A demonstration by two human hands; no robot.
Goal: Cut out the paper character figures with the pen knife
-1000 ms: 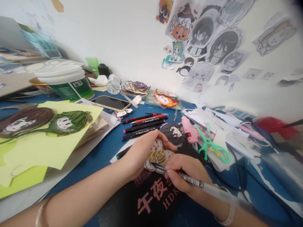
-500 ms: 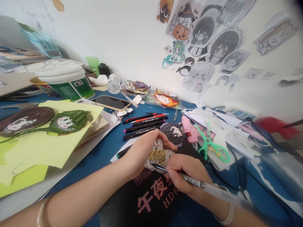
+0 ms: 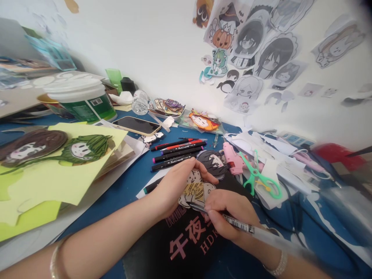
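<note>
Head view: at the centre of the frame, the left hand [image 3: 177,186] cups the cat cutout [image 3: 194,189], fingers curled round its upper edge; the right hand [image 3: 229,211] pinches a pen [image 3: 238,224], its tip at the cutout's lower part; the cutout lies over a black sheet [image 3: 162,248] with pink lettering; markers [image 3: 177,155] lie just above the left hand; green scissors [image 3: 257,178] sit right of centre.

1. The cutout [image 3: 193,190] is showing black outlines and dark streaks across yellow.
2. The sheet [image 3: 151,248] is displaying pink lettering on black.
3. The scissors [image 3: 256,175] are showing mint green with a small yellow part.
4. The glue gun [image 3: 233,158] is showing pale pink.
5. The table [image 3: 128,190] is showing plain blue.
</note>
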